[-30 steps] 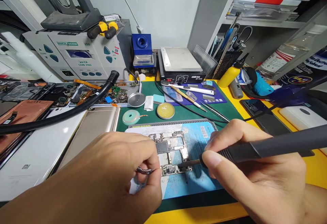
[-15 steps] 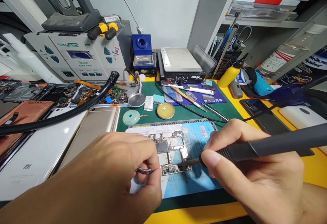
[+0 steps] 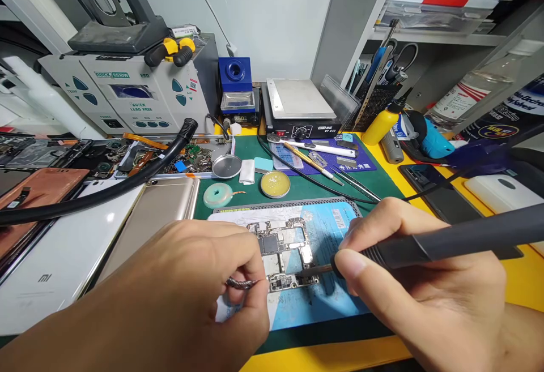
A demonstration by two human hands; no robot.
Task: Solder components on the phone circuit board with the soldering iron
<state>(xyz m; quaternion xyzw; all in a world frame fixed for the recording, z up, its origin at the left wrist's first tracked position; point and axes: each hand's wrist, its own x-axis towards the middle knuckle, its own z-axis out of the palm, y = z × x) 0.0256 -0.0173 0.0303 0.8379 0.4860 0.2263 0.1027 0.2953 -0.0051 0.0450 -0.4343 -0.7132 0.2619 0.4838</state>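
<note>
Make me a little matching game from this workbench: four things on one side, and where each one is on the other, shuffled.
Things
1. Circuit board
2. Black pen-shaped tool
3. Yellow bottle
4. Yellow-and-black handles

Places
A. On top of the big grey machine
B. Gripped in the right hand
C. Beside the black mesh holder
D. On the blue and white sheet

Right pairs: 1-D, 2-B, 3-C, 4-A
</note>
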